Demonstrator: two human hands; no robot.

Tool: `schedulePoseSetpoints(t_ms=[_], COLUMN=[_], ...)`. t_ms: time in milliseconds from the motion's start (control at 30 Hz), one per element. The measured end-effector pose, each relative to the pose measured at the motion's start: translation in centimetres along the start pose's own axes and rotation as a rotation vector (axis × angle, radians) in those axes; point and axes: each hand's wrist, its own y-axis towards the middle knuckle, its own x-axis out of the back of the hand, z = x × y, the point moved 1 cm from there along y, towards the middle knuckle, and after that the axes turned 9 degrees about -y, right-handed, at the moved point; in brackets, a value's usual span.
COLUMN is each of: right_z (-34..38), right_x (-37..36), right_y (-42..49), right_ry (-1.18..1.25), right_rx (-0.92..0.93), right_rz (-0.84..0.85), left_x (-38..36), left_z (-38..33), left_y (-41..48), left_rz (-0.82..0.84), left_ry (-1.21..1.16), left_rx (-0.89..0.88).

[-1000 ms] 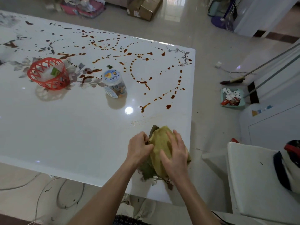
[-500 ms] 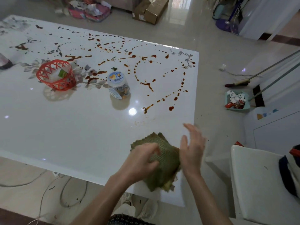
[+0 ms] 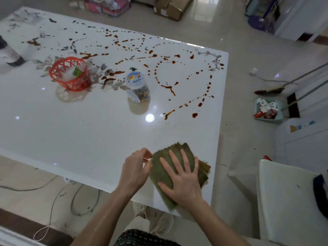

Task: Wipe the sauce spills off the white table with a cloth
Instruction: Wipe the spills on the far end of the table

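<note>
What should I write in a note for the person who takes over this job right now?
Right hand: flat, pressing the green cloth on the white table at its near right corner.
Left hand: pinching the cloth's left edge.
Done: cloth folded; near half of the table looks free of sauce.
Left: sauce spills across the far half, some close to the red basket and the plastic jar.

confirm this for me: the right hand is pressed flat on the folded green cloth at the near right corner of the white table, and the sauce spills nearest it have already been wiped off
Not quite. In the head view the right hand does lie flat on the folded green cloth at the near right corner of the white table, but the nearest brown sauce spills are still there, unwiped, farther up the table.
</note>
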Motion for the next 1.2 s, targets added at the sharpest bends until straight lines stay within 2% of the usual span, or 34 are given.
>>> schedulePoseSetpoints(t_ms=[100,233,300,533,633,733,867,1033,1133,1200], right_z=[-1.6,-2.2,0.2,8.2,7.2,3.4,-0.9,-6.2,-5.2,-3.2], right_x=[-0.3,0.2,0.3,0.0,-0.6,-1.3,-0.9,-0.1,-0.2,-0.6], right_y=[0.0,2.4,1.8,1.8,-1.1,-4.8,-6.0,-1.7,-2.0,-4.3], right_ry=[-0.046,-0.018,0.019,-0.006,0.036,0.000,-0.001,0.158,0.218,0.204], right_rx=[0.074,-0.226,-0.265,-0.079,0.066,0.085,-0.044,-0.472,-0.597,-0.595], right_rz=[-0.021,0.005,0.012,0.031,-0.053,-0.109,-0.095,-0.049,-0.083,-0.098], left_x=[0.2,0.5,0.6,-0.7,-0.9,-1.2,-1.6,-1.1,-1.0,-1.3], left_z=[0.2,0.7,1.3,1.1,0.9,0.5,0.1,0.4,0.6,0.7], left_y=[0.1,-0.2,-0.2,0.5,0.8,1.4,1.6,1.3,0.8,0.6], left_rz=[-0.008,-0.033,-0.050,-0.127,-0.119,-0.126,-0.112,-0.123,-0.115,-0.109], left_ry=[0.004,0.014,0.018,0.078,0.072,0.079,0.064,0.057,0.051,0.043], left_rx=[0.015,0.034,0.052,0.060,0.041,0.010,-0.014,-0.012,0.002,0.007])
